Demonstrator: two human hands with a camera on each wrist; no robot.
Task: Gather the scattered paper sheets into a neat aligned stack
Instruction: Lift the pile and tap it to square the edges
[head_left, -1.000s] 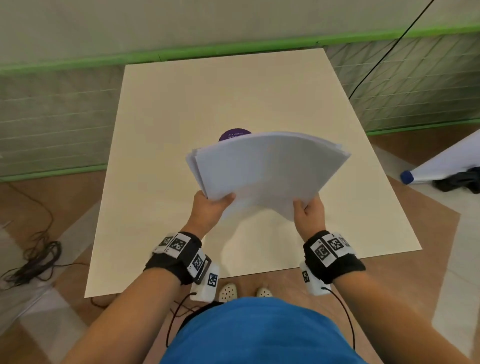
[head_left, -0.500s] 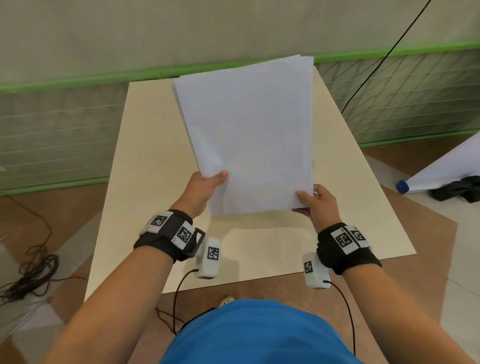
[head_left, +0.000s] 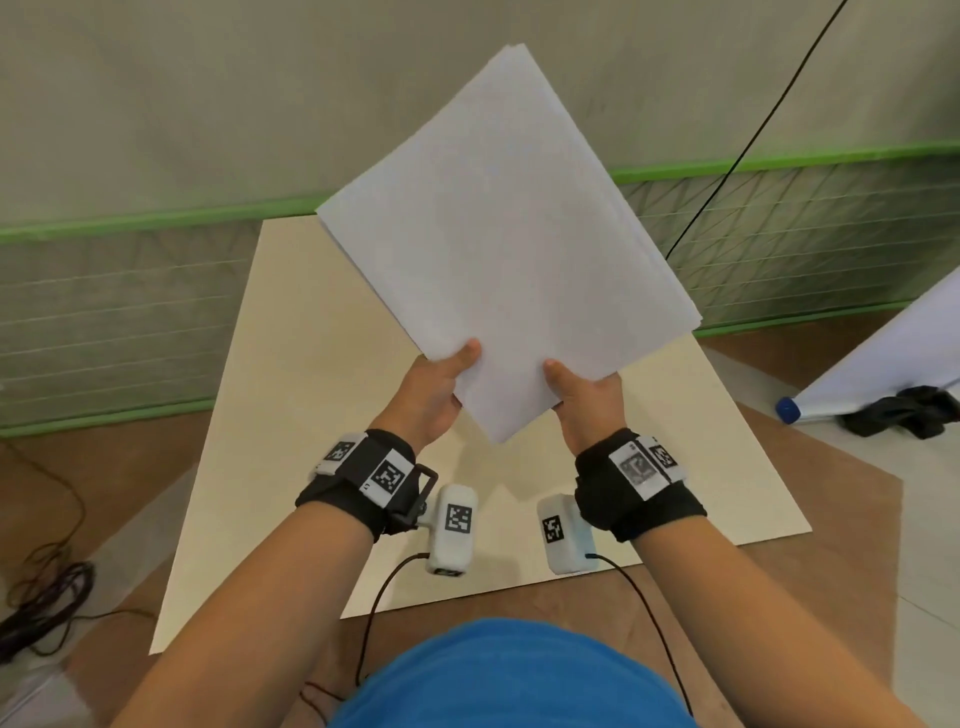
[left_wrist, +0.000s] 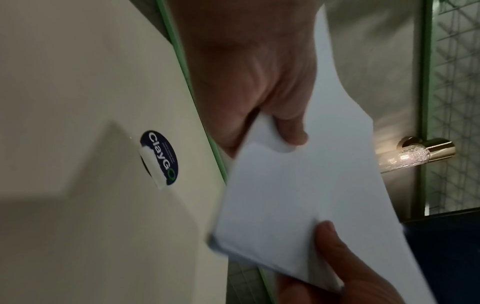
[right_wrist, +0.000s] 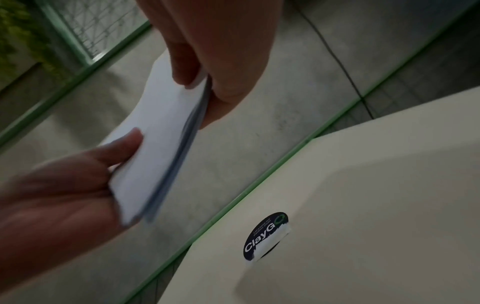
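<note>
I hold a stack of white paper sheets upright above the cream table, turned diagonally with one corner pointing down between my wrists. My left hand pinches the lower left edge, thumb on the front face. My right hand pinches the lower right edge the same way. In the left wrist view the left thumb presses on the paper stack. The right wrist view shows the stack edge-on, its sheets slightly fanned, between both hands.
A round dark sticker lies on the table under the stack. Green-framed mesh panels run behind the table. Cables lie on the floor at the left. A white rolled sheet with a blue cap lies at the right.
The stack went from lying bowed and low over the table to raised upright, then turned clockwise onto a corner. My hands have come closer together at its bottom.
</note>
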